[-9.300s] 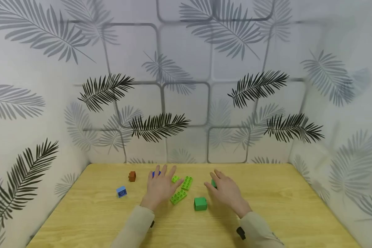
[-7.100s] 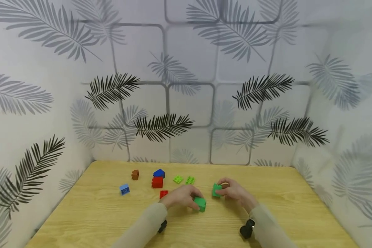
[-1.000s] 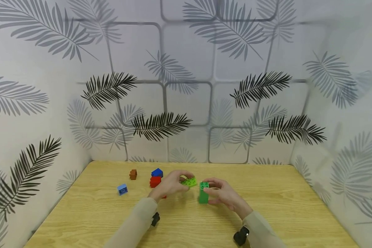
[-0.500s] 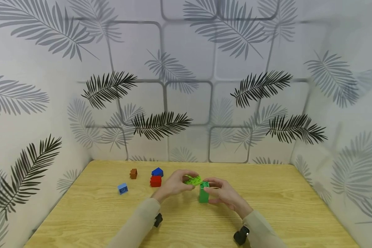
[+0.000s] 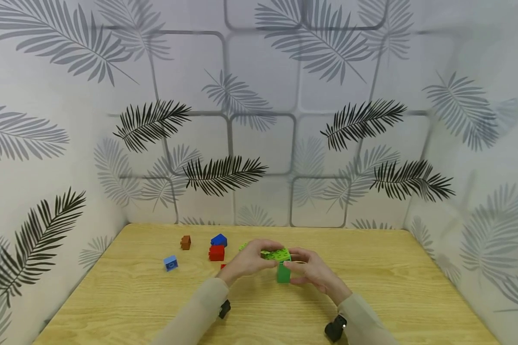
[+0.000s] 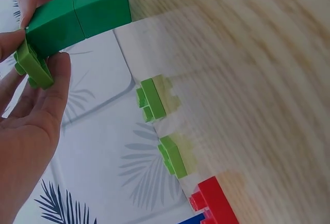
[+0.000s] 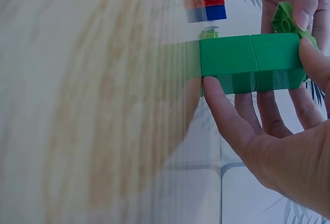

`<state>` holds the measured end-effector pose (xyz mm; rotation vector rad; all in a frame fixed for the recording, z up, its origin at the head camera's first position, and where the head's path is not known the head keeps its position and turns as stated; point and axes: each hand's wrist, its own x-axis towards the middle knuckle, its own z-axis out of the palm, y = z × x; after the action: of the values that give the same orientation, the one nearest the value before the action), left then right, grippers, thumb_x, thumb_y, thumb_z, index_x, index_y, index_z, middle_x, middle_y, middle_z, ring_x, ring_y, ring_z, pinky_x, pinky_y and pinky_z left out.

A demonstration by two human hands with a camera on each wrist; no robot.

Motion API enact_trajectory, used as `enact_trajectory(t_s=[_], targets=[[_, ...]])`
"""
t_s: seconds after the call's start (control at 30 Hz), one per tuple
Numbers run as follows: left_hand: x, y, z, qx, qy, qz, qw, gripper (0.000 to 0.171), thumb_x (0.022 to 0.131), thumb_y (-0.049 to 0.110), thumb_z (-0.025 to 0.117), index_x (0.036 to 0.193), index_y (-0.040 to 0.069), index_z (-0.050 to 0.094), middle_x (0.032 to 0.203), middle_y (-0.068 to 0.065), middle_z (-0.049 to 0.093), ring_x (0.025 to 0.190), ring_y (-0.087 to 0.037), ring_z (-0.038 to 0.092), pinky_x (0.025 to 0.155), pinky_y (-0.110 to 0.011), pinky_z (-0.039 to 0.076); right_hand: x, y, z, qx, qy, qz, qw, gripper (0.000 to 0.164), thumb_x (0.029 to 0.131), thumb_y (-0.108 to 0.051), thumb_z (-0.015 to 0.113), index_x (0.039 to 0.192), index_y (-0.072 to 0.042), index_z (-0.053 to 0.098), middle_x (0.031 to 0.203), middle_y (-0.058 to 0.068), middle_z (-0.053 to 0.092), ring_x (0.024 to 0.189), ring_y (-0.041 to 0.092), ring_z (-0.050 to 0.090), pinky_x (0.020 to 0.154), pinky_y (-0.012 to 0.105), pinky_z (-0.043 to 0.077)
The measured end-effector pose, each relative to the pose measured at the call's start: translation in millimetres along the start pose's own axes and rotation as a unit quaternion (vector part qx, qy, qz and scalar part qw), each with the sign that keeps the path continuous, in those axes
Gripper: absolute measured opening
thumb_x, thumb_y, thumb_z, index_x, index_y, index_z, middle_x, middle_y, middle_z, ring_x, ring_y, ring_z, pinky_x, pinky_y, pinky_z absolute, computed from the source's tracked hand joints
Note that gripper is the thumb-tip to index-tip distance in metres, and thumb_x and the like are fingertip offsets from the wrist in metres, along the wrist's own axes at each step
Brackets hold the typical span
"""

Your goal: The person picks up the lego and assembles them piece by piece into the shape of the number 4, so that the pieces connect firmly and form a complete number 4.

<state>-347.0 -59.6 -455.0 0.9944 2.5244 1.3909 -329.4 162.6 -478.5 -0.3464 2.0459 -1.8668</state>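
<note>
Two green toy building bricks form an upright stack (image 5: 283,274) on the wooden table (image 5: 259,316). My right hand (image 5: 315,270) holds it from the right, fingers along its sides in the right wrist view. My left hand (image 5: 251,258) pinches a flat lime-green studded brick (image 5: 279,254) between thumb and fingers. That lime brick lies at the top of the stack and juts out to the left, its studs facing up. In the left wrist view its near end (image 6: 33,66) overhangs the green bricks (image 6: 100,7).
Two more lime bricks, one nearer (image 6: 152,99) and one farther (image 6: 174,157), lie left of the stack. Further left are a red brick (image 5: 217,253), a dark blue sloped brick (image 5: 219,240), a brown brick (image 5: 185,242) and a light blue brick (image 5: 170,263). A patterned wall (image 5: 259,201) backs the table.
Both hands began spread open, then each held a separate green brick. Those bricks became a stack. My left hand has since carried the lime brick rightward onto its top; the right hand has stayed put.
</note>
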Motion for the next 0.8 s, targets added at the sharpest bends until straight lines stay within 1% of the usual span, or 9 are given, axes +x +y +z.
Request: enact_trajectory(t_s=[0.2, 0.33, 0.47, 0.67, 0.8], targets=[[0.2, 3.4, 0.5, 0.009, -0.008, -0.004, 0.9999, 0.041, 0.092, 0.017, 0.069, 0.132, 0.012, 0.063, 0.126, -0.001, 0.065, 0.116, -0.019, 0.06, 0.096, -0.037, 0.052, 0.6, 0.3, -0.6, 0.0, -0.002, -0.002, 1.0, 0.057, 0.093, -0.026, 0.069, 0.141, -0.003, 0.048, 0.141, 0.025, 0.048, 0.108, 0.024, 0.063, 0.087, 0.051, 0.056], [0.0, 3.9, 0.1, 0.008, -0.014, 0.005, 0.9999, 0.04, 0.093, 0.016, 0.068, 0.132, 0.012, 0.062, 0.126, -0.003, 0.065, 0.115, -0.019, 0.06, 0.094, -0.035, 0.053, 1.3, 0.9, -1.1, -0.001, -0.003, -0.002, 1.0, 0.057, 0.093, -0.026, 0.07, 0.141, -0.003, 0.049, 0.141, 0.024, 0.048, 0.108, 0.023, 0.062, 0.087, 0.051, 0.055], [-0.8, 3.9, 0.0, 0.023, -0.015, 0.012, 0.9995, 0.037, 0.095, 0.019, 0.066, 0.132, 0.014, 0.063, 0.125, -0.002, 0.064, 0.113, -0.018, 0.059, 0.093, -0.034, 0.052, 1.6, 1.4, -1.8, 0.001, -0.007, -0.004, 1.0, 0.059, 0.092, -0.025, 0.07, 0.14, -0.001, 0.048, 0.142, 0.025, 0.047, 0.108, 0.023, 0.062, 0.087, 0.051, 0.055], [-0.4, 3.5, 1.9, 0.047, -0.004, 0.005, 0.9989, 0.034, 0.096, 0.026, 0.065, 0.129, 0.018, 0.066, 0.121, 0.001, 0.063, 0.109, -0.016, 0.058, 0.089, -0.032, 0.052, 2.6, 3.6, -3.5, 0.004, -0.014, -0.003, 1.0, 0.057, 0.091, -0.021, 0.071, 0.139, 0.001, 0.049, 0.138, 0.022, 0.051, 0.106, 0.021, 0.062, 0.086, 0.049, 0.056], [0.9, 4.0, 3.7, 0.049, 0.003, 0.001, 0.9988, 0.032, 0.095, 0.028, 0.065, 0.126, 0.019, 0.068, 0.117, 0.002, 0.063, 0.105, -0.015, 0.057, 0.085, -0.029, 0.051, 2.5, 4.2, -4.2, 0.005, -0.02, -0.007, 1.0, 0.056, 0.091, -0.018, 0.071, 0.139, 0.001, 0.049, 0.135, 0.02, 0.053, 0.106, 0.02, 0.062, 0.087, 0.048, 0.056]])
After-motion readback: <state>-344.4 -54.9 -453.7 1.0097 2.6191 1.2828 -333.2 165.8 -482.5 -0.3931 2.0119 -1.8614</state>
